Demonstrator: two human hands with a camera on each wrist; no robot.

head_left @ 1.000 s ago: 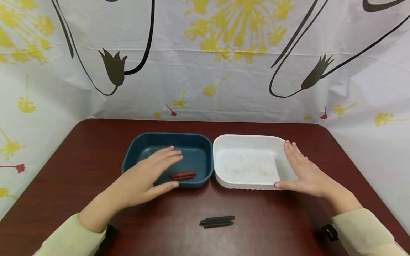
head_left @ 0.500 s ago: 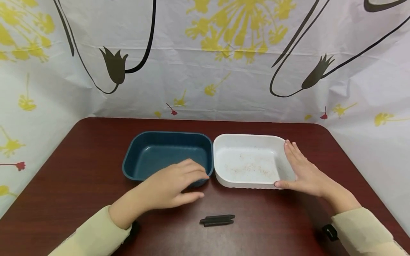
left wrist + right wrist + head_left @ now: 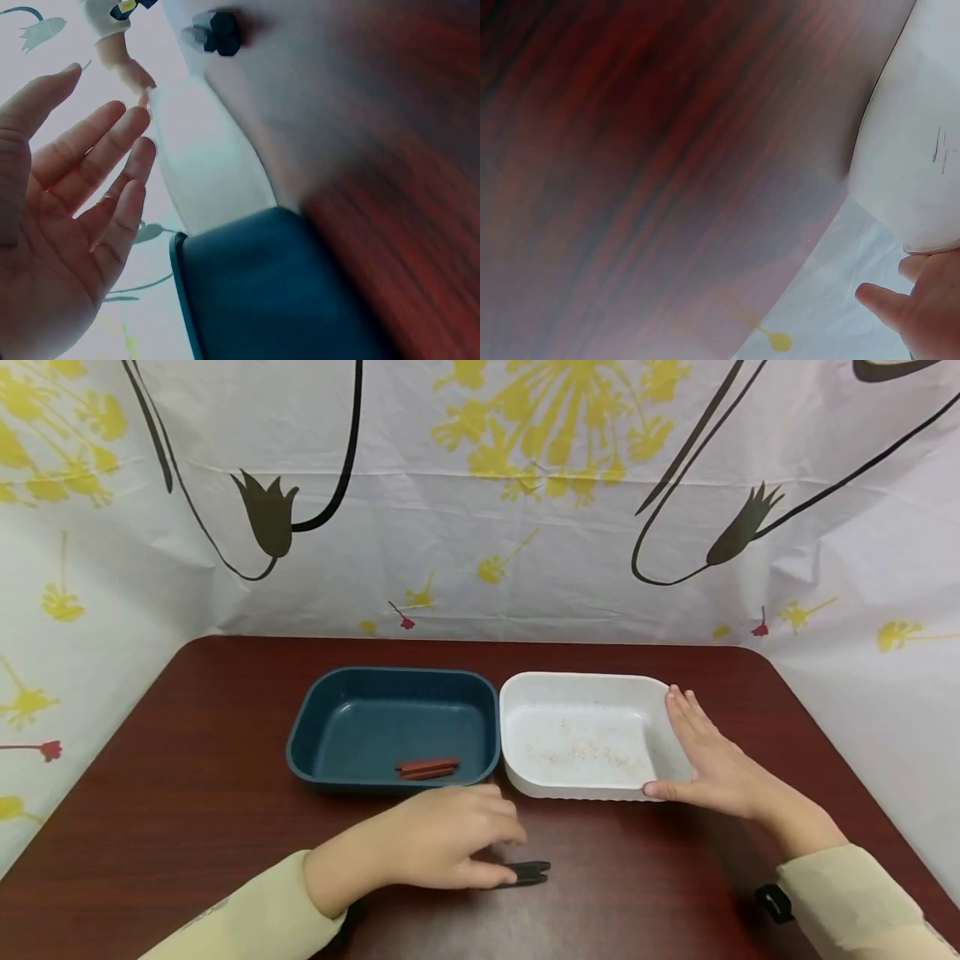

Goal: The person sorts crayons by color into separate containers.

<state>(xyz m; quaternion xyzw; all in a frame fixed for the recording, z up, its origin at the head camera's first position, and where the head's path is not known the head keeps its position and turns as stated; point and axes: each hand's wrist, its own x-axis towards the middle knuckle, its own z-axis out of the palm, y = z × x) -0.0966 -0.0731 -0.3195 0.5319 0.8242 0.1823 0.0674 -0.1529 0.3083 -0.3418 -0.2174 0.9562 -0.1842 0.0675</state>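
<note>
Black crayons (image 3: 536,870) lie side by side on the table, partly covered by my left hand (image 3: 442,837). That hand hovers over their left end, its fingers loosely bent and the thumb overlapping them in the head view. In the left wrist view a gap shows between thumb and fingers, with the dark crayon ends (image 3: 225,34) beyond. My right hand (image 3: 716,768) rests against the right end of a white tray (image 3: 581,714), fingers fairly straight along its far corner and thumb at the front corner. Reddish-brown crayons (image 3: 427,768) lie inside a dark blue tray (image 3: 390,722).
The two trays stand side by side toward the back of the dark red-brown table (image 3: 225,718). Small specks mark the white tray's floor. A patterned white cloth (image 3: 450,527) hangs behind the table and along both sides.
My left hand has moved from above the blue tray rightward and nearer to me, over the black crayons, uncovering the reddish-brown ones. The right hand has stayed at the white tray.
</note>
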